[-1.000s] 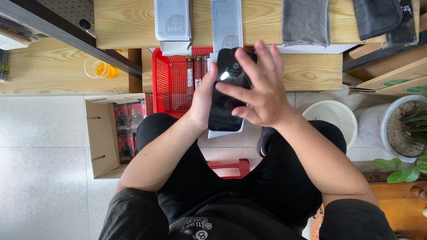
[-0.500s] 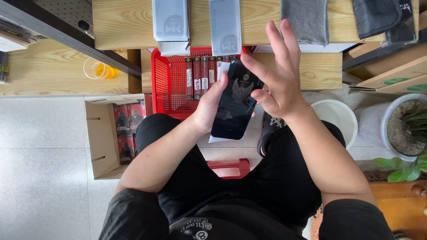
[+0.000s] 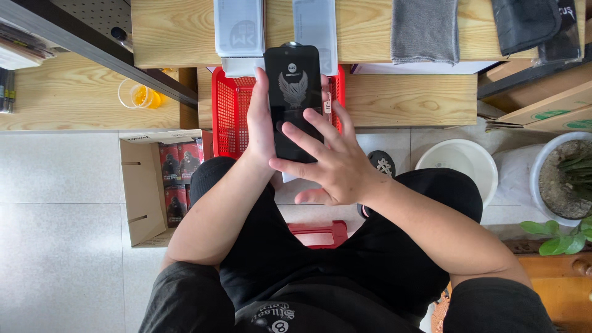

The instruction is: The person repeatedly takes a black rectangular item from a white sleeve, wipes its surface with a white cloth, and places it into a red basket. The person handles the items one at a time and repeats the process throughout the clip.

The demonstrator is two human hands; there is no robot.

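Head view: the left hand [image 3: 262,132] holds a black phone [image 3: 294,98] upright over a red basket [image 3: 229,114], its fingers closed round the phone's left edge and back. The phone's dark face bears a pale winged emblem near its top. The right hand [image 3: 333,163] lies flat against the lower half of the phone, fingers [image 3: 302,139] spread and open, their tips touching the face, gripping nothing. The phone stands between the two hands, above the person's knees, just in front of the wooden worktop [image 3: 407,98].

On the worktop's upper shelf lie two grey flat packets [image 3: 239,28], side by side just behind the phone, then a grey cloth [image 3: 425,28] and a black cloth [image 3: 524,21] further right. To the left, a clear cup [image 3: 137,94] with orange contents stands on a lower wooden surface. On the tiled floor an open cardboard box [image 3: 143,191] with dark printed packs sits beside the left knee. Right of the legs are a white bowl [image 3: 459,163] and a potted plant [image 3: 564,176], well apart from the hands
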